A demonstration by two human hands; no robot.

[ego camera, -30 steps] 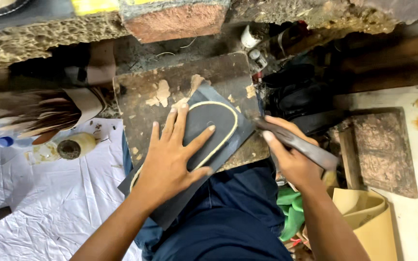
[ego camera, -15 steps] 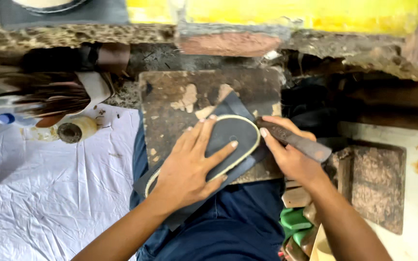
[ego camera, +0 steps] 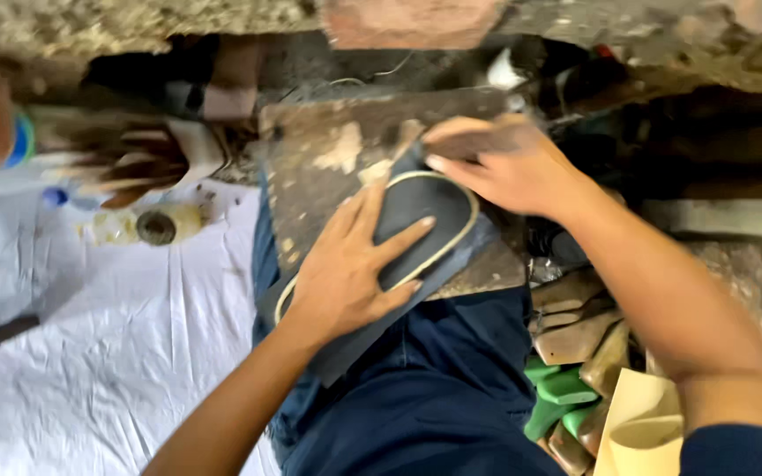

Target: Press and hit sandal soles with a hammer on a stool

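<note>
A dark shoe sole (ego camera: pixel 429 207) with a pale rim lies on a dark sheet (ego camera: pixel 480 245), on top of a worn wooden board (ego camera: pixel 319 150) across my lap. My left hand (ego camera: pixel 346 273) presses flat on the sole's near half, fingers spread. My right hand (ego camera: pixel 509 167) is at the sole's far tip, curled around a dark tool that is blurred and mostly hidden by the fingers.
A white cloth (ego camera: pixel 90 353) covers the floor at left, with a small round jar (ego camera: pixel 156 226) on it. Wooden and green shoe lasts (ego camera: pixel 575 335) and a tan piece (ego camera: pixel 641 414) are piled at my right. A rough wall (ego camera: pixel 134 18) runs along the top.
My right hand has moved from the sole's right side up and left to its far tip. My left hand stays pressed on the sole. The view has shifted closer.
</note>
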